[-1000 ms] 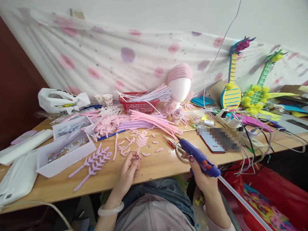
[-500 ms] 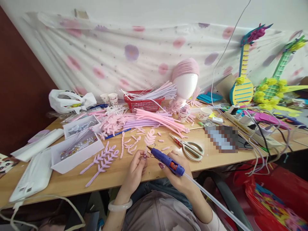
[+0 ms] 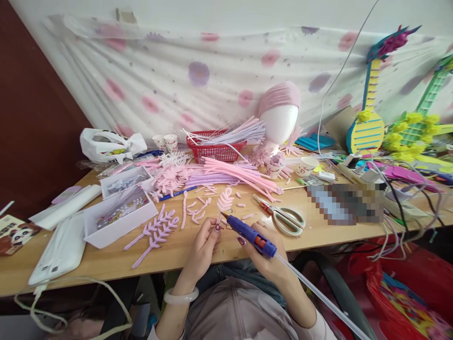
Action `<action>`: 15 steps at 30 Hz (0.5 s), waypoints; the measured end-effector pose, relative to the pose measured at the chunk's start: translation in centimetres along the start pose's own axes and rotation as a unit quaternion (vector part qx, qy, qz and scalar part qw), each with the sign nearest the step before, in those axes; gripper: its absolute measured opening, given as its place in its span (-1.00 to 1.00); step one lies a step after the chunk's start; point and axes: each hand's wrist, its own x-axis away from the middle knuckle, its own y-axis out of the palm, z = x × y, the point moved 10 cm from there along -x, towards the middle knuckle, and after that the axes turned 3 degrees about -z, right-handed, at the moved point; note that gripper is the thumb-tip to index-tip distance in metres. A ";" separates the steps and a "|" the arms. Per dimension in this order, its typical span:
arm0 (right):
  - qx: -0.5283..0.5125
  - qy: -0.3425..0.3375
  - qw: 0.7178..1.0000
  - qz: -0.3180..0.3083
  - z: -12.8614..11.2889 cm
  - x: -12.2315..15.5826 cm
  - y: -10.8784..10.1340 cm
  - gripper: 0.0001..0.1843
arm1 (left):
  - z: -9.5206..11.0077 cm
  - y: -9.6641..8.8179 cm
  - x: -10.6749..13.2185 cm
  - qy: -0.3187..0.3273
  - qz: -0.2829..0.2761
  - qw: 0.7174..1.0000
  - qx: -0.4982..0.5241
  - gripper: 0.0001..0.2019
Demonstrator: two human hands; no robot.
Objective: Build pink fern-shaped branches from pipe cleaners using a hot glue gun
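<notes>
Between the thumb and fingers of my left hand (image 3: 205, 243) is the stem of a pink pipe-cleaner leaf sprig (image 3: 225, 200), held upright. My right hand (image 3: 264, 250) is wrapped round a blue hot glue gun (image 3: 249, 233). Its dark nozzle points up-left and is at the sprig's stem; I cannot tell whether it touches. A long translucent glue stick (image 3: 314, 290) runs out of the gun's back. Two lilac sprigs (image 3: 159, 231) lie left of my left hand. Short pink pipe-cleaner pieces (image 3: 198, 210) lie beyond it. Scissors (image 3: 283, 217) lie beyond my right hand.
White boxes of beads and trimmings (image 3: 118, 222) and a white power bank (image 3: 58, 255) stand at left. Pink pipe cleaners (image 3: 240, 174), a red basket (image 3: 215, 152) and a foam head (image 3: 278, 120) are at the back. Cables (image 3: 392, 203) tangle at right.
The whole scene has shifted slightly right in the view. My hands, the pink sprig and the glue gun keep nearly the same positions relative to each other.
</notes>
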 end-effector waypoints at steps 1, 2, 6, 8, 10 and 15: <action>0.000 0.002 1.000 0.001 0.0 0.0 0.0 -0.64 | 0.0 0.0 0.0 -0.001 0.000 1.000 -0.001 -0.66; 0.000 0.004 1.000 0.001 0.1 0.0 0.0 -0.64 | -0.1 0.0 0.0 -0.003 0.001 1.000 -0.002 -0.66; -0.001 0.008 1.000 -0.001 0.2 0.1 0.0 -0.65 | -0.2 -0.2 0.0 -0.005 0.005 1.000 -0.003 -0.65; 0.001 0.009 1.000 -0.002 0.1 0.0 0.0 -0.64 | -0.3 -0.2 0.0 -0.007 0.007 1.000 -0.001 -0.64; 0.001 0.012 1.000 -0.005 0.1 -0.1 0.0 -0.63 | -0.3 -0.2 0.0 -0.009 0.012 1.000 0.001 -0.65; -0.007 0.019 1.000 -0.019 -0.1 -0.1 -0.1 -0.65 | -0.1 -0.4 0.1 -0.010 0.024 1.000 0.005 -0.66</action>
